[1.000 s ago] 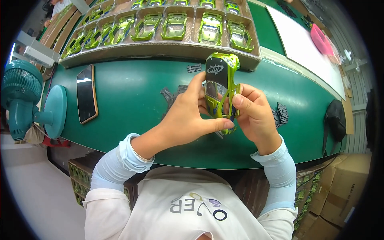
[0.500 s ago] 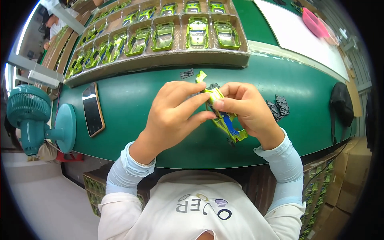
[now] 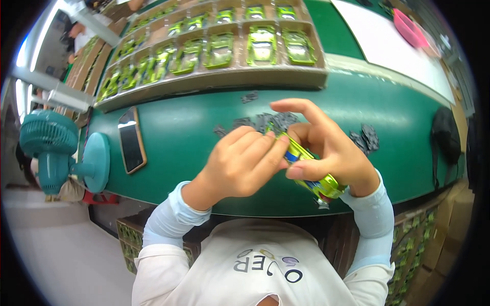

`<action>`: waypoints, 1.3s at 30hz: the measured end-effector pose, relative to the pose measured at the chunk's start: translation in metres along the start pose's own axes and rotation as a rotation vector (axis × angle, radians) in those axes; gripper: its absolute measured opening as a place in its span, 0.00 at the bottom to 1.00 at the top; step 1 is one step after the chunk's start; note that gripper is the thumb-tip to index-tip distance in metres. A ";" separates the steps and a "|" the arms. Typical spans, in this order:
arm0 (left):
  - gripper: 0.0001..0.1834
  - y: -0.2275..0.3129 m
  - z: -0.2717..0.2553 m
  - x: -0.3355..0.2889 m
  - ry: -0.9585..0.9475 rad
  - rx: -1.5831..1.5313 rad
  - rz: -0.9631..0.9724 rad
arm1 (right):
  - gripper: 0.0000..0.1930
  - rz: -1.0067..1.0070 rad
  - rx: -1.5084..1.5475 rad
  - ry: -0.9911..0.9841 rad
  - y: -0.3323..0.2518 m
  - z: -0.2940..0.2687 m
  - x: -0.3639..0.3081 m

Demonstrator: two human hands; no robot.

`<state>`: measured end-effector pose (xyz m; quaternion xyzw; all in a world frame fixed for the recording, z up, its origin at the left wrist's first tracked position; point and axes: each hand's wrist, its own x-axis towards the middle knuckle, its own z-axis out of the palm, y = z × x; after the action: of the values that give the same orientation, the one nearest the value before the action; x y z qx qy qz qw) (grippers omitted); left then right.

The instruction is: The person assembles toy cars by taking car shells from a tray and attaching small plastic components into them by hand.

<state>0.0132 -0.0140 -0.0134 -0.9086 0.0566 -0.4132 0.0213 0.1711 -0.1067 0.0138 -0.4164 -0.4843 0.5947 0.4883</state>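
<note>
A lime-green toy car body (image 3: 326, 187) with blue markings lies slantwise between my two hands above the green table. My right hand (image 3: 339, 153) holds it along the side, thumb on the near edge, index finger raised off it. My left hand (image 3: 240, 162) has its fingers closed at the body's far end, fingertips pressed there. A small lime-green bit (image 3: 271, 126) shows just beyond those fingertips; its shape is mostly hidden. Behind my hands lies a pile of dark grey plastic parts (image 3: 275, 120), and a second cluster of grey parts (image 3: 366, 138) sits right of my right hand.
A cardboard tray (image 3: 214, 82) of several green car bodies stands at the back. On the left are a phone (image 3: 132, 145) and a teal fan (image 3: 97, 162). A black bag (image 3: 445, 135) lies far right, a pink basket (image 3: 408, 29) at back right. A person sits upper left.
The car body has tilted and moved down to the right. My left fingers have closed in at its far end, my right index finger has lifted, and the grey pile is more exposed.
</note>
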 end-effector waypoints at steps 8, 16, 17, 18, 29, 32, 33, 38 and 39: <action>0.10 0.000 0.004 -0.005 0.154 -0.119 -0.185 | 0.34 -0.043 0.082 0.104 0.016 0.018 -0.005; 0.08 0.012 0.003 -0.004 0.152 -0.348 -0.309 | 0.07 -0.324 -0.306 0.323 0.014 0.011 -0.006; 0.08 0.011 0.004 -0.003 0.157 -0.360 -0.307 | 0.07 -0.319 -0.313 0.333 0.014 0.010 -0.005; 0.07 0.010 0.003 -0.003 0.154 -0.367 -0.325 | 0.08 -0.412 -0.526 0.330 0.013 0.009 -0.003; 0.10 -0.001 -0.002 -0.002 -0.086 -0.669 -0.554 | 0.08 -0.661 -0.913 0.445 0.022 0.008 0.003; 0.09 0.003 0.000 0.000 -0.062 -0.577 -0.485 | 0.09 -0.595 -0.795 0.267 0.015 0.004 0.001; 0.09 0.004 0.001 0.001 -0.052 -0.546 -0.461 | 0.09 -0.594 -0.795 0.268 0.015 0.002 0.001; 0.10 0.013 0.000 -0.001 -0.045 -0.509 -0.400 | 0.10 -0.680 -0.830 0.183 0.015 0.004 -0.003; 0.09 0.016 -0.001 -0.001 -0.020 -0.525 -0.389 | 0.10 -0.673 -0.825 0.175 0.015 0.006 -0.003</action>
<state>0.0108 -0.0294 -0.0149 -0.8810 -0.0136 -0.3718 -0.2923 0.1636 -0.1117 -0.0002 -0.4434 -0.7419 0.1286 0.4863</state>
